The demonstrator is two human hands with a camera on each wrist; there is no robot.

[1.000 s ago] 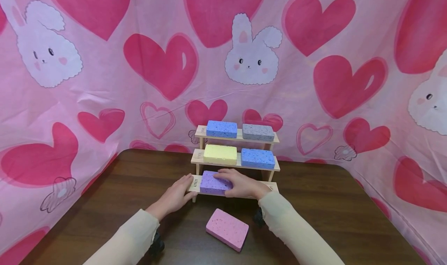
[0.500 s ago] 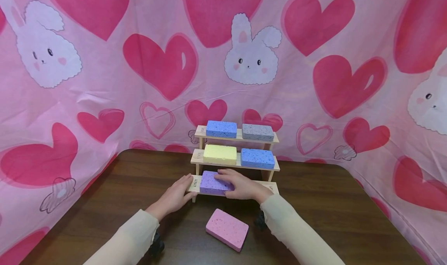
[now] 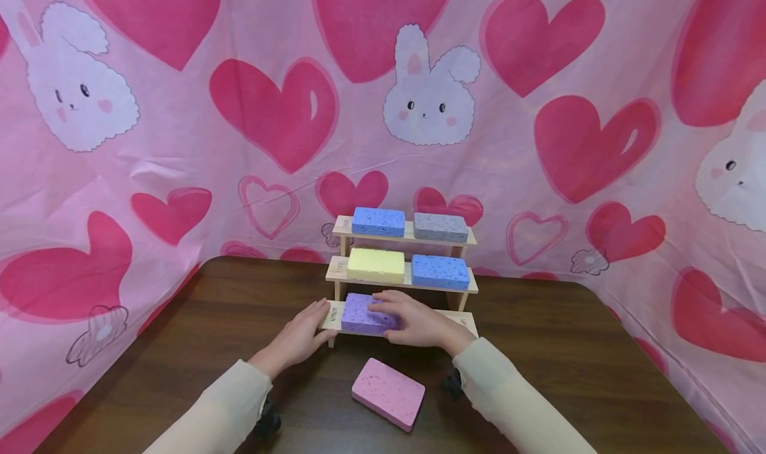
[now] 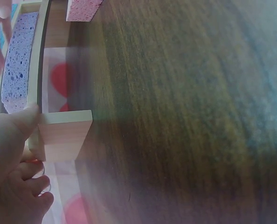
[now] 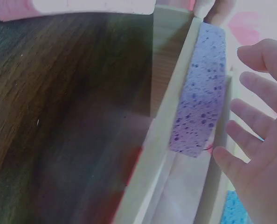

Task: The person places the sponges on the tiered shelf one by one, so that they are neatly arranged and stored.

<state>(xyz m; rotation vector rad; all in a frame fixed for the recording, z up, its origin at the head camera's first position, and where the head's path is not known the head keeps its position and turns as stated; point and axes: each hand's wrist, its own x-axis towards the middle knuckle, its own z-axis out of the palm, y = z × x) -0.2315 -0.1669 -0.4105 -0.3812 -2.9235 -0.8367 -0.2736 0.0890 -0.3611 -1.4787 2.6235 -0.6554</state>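
A purple sponge (image 3: 358, 314) lies on the bottom step of a three-tier wooden rack (image 3: 455, 317), toward its left end. My left hand (image 3: 299, 338) grips that end of the step, thumb on the front rail and fingers curled around the end in the left wrist view. Beside the sponge is my right hand (image 3: 419, 322), overlapping its right part in the head view. The right wrist view shows the right fingers (image 5: 252, 114) loosely spread and apart from the sponge. In front of the rack, a pink sponge (image 3: 389, 391) lies flat on the table, turned at an angle.
The middle step bears a yellow sponge (image 3: 376, 265) and a blue sponge (image 3: 440, 272). On the top step are another blue sponge (image 3: 378, 221) and a grey sponge (image 3: 441, 227). A pink heart-and-rabbit cloth (image 3: 269, 121) hangs behind the dark wooden table (image 3: 239, 308).
My right hand and forearm have shifted slightly to the right. The left hand keeps its hold on the rack, and the sponges stay in place.
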